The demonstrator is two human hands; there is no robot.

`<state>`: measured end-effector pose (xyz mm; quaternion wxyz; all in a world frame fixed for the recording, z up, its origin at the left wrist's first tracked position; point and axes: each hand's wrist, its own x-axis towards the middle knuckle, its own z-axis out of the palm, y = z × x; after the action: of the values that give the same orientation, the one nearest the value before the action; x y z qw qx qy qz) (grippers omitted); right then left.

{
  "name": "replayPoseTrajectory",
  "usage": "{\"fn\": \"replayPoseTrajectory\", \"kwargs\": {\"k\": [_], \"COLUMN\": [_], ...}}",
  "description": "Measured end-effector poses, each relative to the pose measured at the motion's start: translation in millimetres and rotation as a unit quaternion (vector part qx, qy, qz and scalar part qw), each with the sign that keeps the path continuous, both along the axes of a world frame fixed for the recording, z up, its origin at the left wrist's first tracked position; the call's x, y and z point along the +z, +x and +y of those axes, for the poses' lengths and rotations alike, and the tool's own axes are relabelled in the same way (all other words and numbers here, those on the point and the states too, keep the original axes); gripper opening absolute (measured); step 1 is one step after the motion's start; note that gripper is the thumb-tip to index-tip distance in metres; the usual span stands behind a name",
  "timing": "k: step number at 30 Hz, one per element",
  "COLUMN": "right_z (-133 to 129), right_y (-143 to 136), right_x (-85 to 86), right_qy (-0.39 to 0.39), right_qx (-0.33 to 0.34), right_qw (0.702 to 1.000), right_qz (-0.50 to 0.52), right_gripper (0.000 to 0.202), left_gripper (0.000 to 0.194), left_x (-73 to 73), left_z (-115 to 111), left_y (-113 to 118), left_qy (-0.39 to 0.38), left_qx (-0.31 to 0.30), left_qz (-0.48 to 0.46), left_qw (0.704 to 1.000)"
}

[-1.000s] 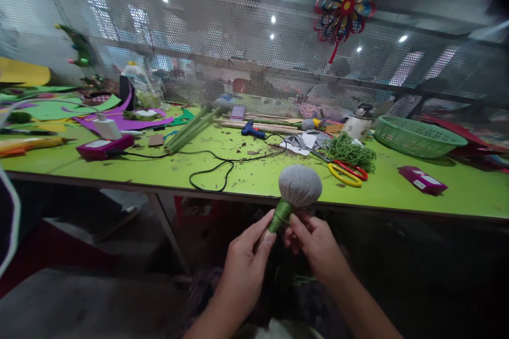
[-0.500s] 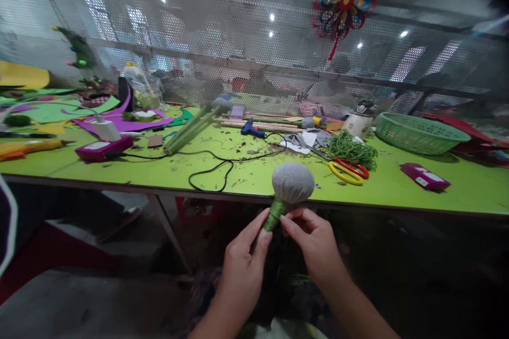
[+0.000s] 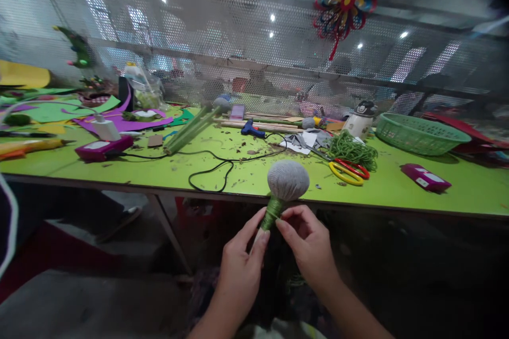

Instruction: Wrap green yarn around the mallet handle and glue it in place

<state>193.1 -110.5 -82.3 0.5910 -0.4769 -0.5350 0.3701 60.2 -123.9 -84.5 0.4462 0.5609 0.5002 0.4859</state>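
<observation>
A round grey cloth-covered head (image 3: 288, 180) tops a pale stick, with green cord (image 3: 272, 213) wound around its neck. The stick tilts up to the right at the table's front edge. My left hand (image 3: 242, 259) is closed around the stick just below the winding, thumb in front. On the right side of the winding, my right hand (image 3: 308, 238) pinches with thumb and forefinger on a strand of the green cord that crosses the neck. Its other fingers are curled.
On the green table (image 3: 382, 193) lie scissors (image 3: 345, 172), a green cord heap (image 3: 352, 149), a blue glue gun (image 3: 252, 129) with black cable, and purple boxes (image 3: 425, 177). A green basket (image 3: 421, 135) stands at the right, wrapped stems (image 3: 191, 130) at centre-left.
The grey head and stick have shifted slightly left and stand a little more upright. Both hands have moved slightly left with them, and the right hand has turned a little.
</observation>
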Motion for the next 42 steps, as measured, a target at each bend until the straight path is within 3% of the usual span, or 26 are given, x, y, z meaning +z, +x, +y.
{"fn": "replayPoseTrajectory", "kwargs": {"k": [5, 10, 22, 28, 36, 42], "right_z": [-1, -4, -5, -5, -3, 0], "right_y": [-2, -2, 6, 8, 1, -3], "right_x": [-1.3, 5.3, 3.9, 3.6, -1.5, -5.4], "right_qy": [0.061, 0.115, 0.109, 0.049, 0.039, 0.084], "right_qx": [-0.044, -0.008, -0.006, -0.020, -0.027, -0.036], "right_qw": [0.992, 0.988, 0.989, 0.996, 0.998, 0.994], "right_qz": [-0.102, -0.105, -0.103, -0.074, -0.036, -0.055], "right_gripper": [0.007, 0.012, 0.014, 0.014, 0.013, 0.010], "left_gripper": [0.039, 0.041, 0.054, 0.051, 0.053, 0.059], "left_x": [-2.2, -4.0, -0.6, 2.1, 10.1, 9.5], "left_z": [0, 2, 6, 4, 10, 15], "left_y": [1, 1, 1, -1, -2, -2], "left_qy": [0.028, -0.009, -0.153, -0.207, -0.188, -0.212], "left_qx": [0.017, 0.001, -0.089, -0.123, -0.153, -0.166], "left_qz": [0.006, -0.039, -0.201, -0.238, -0.195, -0.181], "left_qw": [0.999, 0.999, 0.964, 0.941, 0.950, 0.946]}}
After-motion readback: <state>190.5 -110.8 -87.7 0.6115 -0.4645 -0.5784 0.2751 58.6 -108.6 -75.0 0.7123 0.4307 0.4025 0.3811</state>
